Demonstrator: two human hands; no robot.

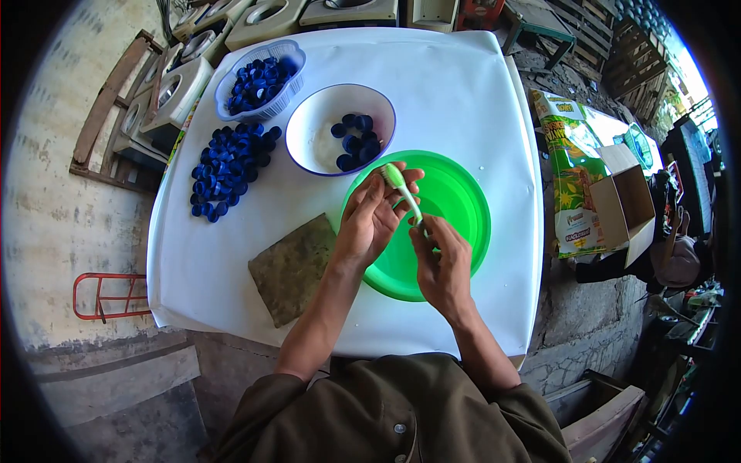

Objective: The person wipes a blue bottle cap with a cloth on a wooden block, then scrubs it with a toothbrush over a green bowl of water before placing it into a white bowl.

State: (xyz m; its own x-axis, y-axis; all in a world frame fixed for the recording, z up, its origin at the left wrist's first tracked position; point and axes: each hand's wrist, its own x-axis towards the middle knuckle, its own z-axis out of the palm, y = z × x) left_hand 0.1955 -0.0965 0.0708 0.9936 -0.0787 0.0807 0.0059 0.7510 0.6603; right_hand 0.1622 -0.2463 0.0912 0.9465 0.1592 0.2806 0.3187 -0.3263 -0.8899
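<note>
A green-and-white toothbrush [403,187] is gripped by its handle in my right hand [446,266], its head pointing up and to the left. My left hand [369,224] is turned palm up with curled fingers, under and beside the brush head. Whatever lies between its thumb and fingers is hidden. Both hands are above a green basin [463,208]. Just beyond them, a white bowl [307,131] with a blue rim holds several dark blue bottle caps [361,143].
Loose blue bottle caps [228,166] are piled at the left, below a pale blue basket [224,92] full of caps. A worn, stained slab [289,270] lies left of the basin. Right of the table are an open cardboard box [617,204] and a person [679,255].
</note>
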